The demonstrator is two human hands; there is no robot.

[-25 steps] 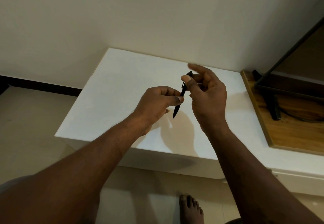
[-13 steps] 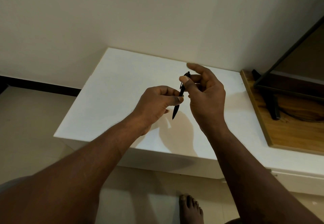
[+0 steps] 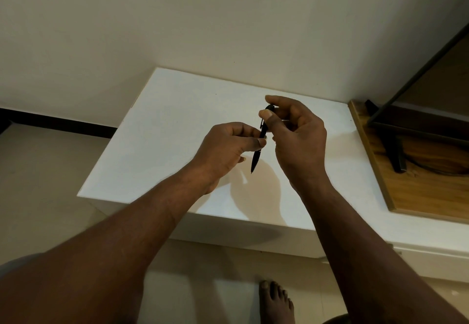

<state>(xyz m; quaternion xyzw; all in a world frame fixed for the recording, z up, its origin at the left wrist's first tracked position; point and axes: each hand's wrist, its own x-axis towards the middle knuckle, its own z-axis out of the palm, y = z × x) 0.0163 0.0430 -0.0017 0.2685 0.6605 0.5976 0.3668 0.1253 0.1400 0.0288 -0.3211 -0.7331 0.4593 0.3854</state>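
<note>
Your right hand is sliding slightly leftward compared with a second ago, its forefinger curling closer over the top of the black pen, while the pen's tip is staying almost where it was. Nearest you, your left hand is pinching the barrel about midway between thumb and curled fingers, and your right hand is pinching the upper end, by the clip, between thumb and forefinger. So you are holding the pen in the air above the white surface, nearly upright and tipped a little, point down and touching nothing. The likeliest slip, as I judge it, is the thin barrel twisting out of those two light pinches if you are pulling or turning the ends against each other; a loosened part could then be dropping and rolling toward the front edge, and down to the floor where your bare foot is standing. Beyond your hands nothing is blocking the work. Farther right a wooden board is lying against the surface, carrying the black stand of a dark-framed screen, well apart from the pen. Behind everything the pale wall is closing the view.
</note>
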